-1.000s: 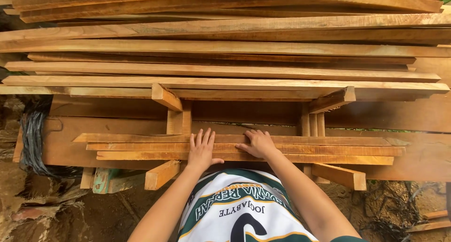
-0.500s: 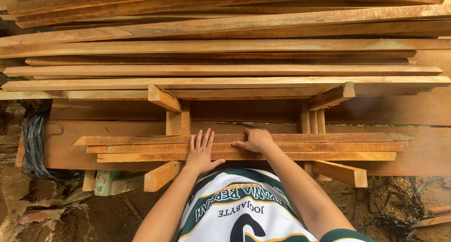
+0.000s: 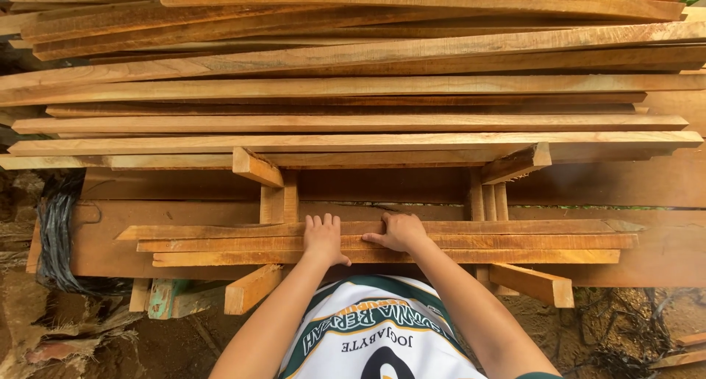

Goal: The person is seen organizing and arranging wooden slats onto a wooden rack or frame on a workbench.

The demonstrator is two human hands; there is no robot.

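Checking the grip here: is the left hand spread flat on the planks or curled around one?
Spread flat: the left hand lies palm-down, fingers straight, on the near planks.

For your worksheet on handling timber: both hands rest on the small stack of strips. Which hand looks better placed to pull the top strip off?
Probably the right hand: its fingers curl over the top strip. The left hand lies flat, fingers straight.

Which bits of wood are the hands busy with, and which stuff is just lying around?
In hand:
left hand flat on the three long wooden slats
right hand curled on the same slats

Lying about:
big stack of planks behind
black bundle at left
green wooden block on the dirt ground
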